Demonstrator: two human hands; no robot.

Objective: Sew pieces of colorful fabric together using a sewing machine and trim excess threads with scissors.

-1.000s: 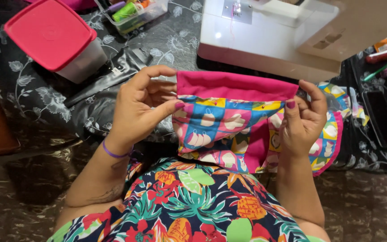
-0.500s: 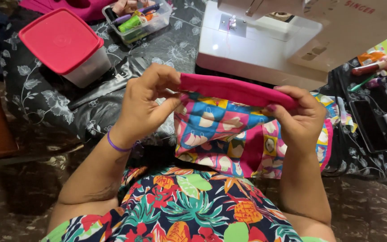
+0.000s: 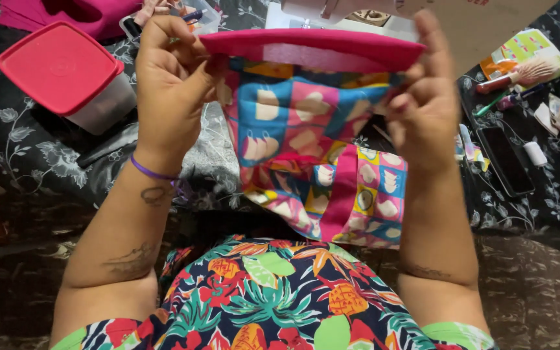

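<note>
Patchwork fabric bag [image 3: 319,149] held up above the lap, its pink top band [image 3: 312,50] running left to right, body hanging toward the near side. Left hand [image 3: 173,91] pinches the band's left end; right hand [image 3: 426,104] pinches the right end. Panels of blue, pink and yellow. Red-lidded container [image 3: 59,68] lies far left.

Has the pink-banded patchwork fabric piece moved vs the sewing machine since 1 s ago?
Yes. The fabric piece, held by left hand and right hand, has been lifted: its pink band now overlaps the white sewing machine instead of sitting below it.
</note>
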